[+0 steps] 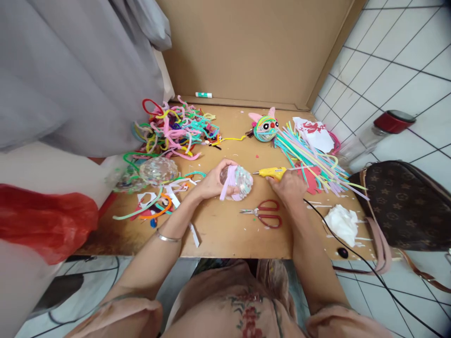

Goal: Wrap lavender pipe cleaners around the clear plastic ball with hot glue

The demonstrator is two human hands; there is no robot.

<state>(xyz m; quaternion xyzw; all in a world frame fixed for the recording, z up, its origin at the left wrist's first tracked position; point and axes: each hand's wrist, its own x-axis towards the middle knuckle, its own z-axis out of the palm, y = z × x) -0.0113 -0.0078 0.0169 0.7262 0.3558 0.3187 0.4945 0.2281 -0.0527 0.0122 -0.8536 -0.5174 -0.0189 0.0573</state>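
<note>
My left hand [213, 180] is closed around a clear plastic ball [244, 183] that has lilac and pale green fuzzy stems wound over it. One lilac end hangs down at its lower left. A yellow hot glue gun [273, 173] is gripped in my right hand [291, 187], its nozzle pointing left at the ball, a small gap apart. Below and between my hands lie red-handled scissors [262, 213], blades to the left. A finished-looking animal head [266, 127] with pink ears, round eyes and a red nose sits farther back.
A heap of coloured pipe cleaners [176, 129] lies back left, near another clear ball [159, 170]. Straight pastel stems [313, 157] fan out at right, by a crumpled tissue [341, 224], a brown handbag [405, 202] and a red-lidded bottle [384, 129]. A black cord [338, 241] trails off the table.
</note>
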